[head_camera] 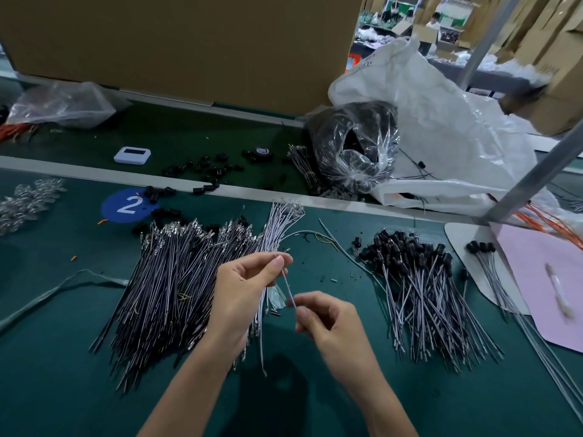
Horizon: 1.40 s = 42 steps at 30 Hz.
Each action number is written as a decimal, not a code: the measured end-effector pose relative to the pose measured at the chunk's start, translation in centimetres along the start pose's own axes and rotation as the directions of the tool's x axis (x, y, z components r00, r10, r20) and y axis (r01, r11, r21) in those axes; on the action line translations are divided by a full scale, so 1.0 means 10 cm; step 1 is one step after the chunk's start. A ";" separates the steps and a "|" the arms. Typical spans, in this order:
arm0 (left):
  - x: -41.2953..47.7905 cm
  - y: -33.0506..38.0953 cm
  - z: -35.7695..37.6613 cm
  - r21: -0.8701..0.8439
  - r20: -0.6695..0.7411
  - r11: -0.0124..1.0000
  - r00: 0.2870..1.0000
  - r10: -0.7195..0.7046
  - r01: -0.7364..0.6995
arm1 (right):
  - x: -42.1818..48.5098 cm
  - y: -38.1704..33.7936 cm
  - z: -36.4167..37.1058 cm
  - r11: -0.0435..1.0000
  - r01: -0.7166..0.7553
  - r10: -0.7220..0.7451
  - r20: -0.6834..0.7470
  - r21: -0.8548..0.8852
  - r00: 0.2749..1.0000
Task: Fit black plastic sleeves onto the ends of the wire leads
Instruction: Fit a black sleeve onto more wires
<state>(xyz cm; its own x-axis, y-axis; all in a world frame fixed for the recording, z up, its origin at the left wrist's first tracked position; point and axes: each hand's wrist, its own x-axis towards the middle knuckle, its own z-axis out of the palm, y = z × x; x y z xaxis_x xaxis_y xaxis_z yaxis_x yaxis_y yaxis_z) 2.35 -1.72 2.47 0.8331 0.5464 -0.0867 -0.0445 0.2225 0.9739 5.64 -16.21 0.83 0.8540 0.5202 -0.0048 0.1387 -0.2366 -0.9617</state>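
My left hand [244,283] pinches the upper end of a thin white wire lead [287,288] between thumb and forefinger. My right hand [328,323] pinches the same lead lower down, so it runs slanted between both hands. Under my left hand lies a big heap of bare black and white leads [170,279] with metal terminals at the far ends. To the right lies a pile of leads with black sleeves fitted [416,279]. Loose black plastic sleeves [208,171] are scattered beyond the heap near the table's rail.
A green mat [315,389] covers the table. A clear bag of black parts [353,143] and a large white sack [441,127] stand at the back right. A pink sheet [545,288] and a metal post [536,178] are on the right; a white timer [132,155] lies at the back.
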 end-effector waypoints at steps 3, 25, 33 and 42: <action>-0.02 0.00 -0.08 0.283 -0.006 0.950 0.990 0.141 -0.134 | -0.01 0.05 -0.03 0.993 -0.022 0.014 -0.063 -0.120 0.998; 0.04 0.05 -0.61 0.911 -0.221 0.406 0.920 0.323 0.076 | -0.11 0.20 -0.17 0.988 -0.150 0.152 -0.190 0.028 0.970; -0.06 0.25 -0.42 0.814 -0.138 0.559 0.881 0.453 -0.161 | 0.01 -0.03 -0.13 0.998 -0.014 0.026 -0.188 0.062 0.982; -0.15 0.38 -0.24 0.223 0.111 0.954 0.977 0.180 -0.201 | 0.16 -0.34 0.07 0.912 0.315 -0.356 -0.124 -0.264 0.926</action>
<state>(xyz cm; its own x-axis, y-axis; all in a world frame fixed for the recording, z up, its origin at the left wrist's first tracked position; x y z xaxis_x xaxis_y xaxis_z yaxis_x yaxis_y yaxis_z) -0.39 0.30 5.82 0.8674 0.4845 0.1137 -0.0870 -0.0773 0.9932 6.19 -13.96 3.94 0.8038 0.4641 0.3723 0.5280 -0.2681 -0.8058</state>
